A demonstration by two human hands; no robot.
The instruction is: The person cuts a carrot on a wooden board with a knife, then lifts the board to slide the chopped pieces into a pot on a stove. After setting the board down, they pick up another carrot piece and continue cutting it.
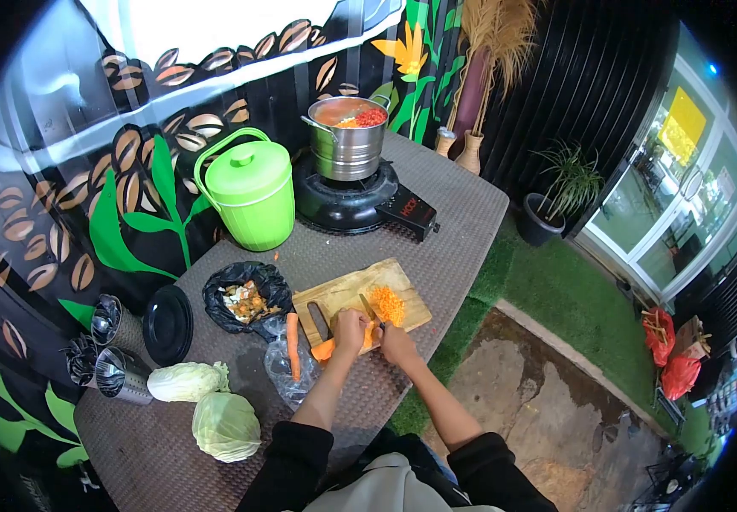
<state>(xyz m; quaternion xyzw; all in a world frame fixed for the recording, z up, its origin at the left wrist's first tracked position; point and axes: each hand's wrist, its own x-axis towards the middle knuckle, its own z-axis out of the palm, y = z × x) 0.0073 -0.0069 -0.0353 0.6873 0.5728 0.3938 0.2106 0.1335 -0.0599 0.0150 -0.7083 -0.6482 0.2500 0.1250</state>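
Note:
A wooden cutting board (415,310) lies on the table with a heap of chopped orange carrot (387,304) on it. My left hand (351,329) is closed at the board's near side, over orange carrot pieces (324,349). My right hand (397,344) is wrapped round the handle of a knife (366,303), whose blade points away from me beside the heap. What exactly the left fingers pinch is partly hidden. A whole carrot (293,346) rests on a clear plastic bag (278,369) left of the board.
Behind the board, a steel pot (347,154) stands on a black stove (343,205), beside a green lidded bucket (253,200). To the left are a black waste bag (223,314), a black lid (168,324), steel holders (121,375), a napa cabbage (182,382) and a round cabbage (226,427).

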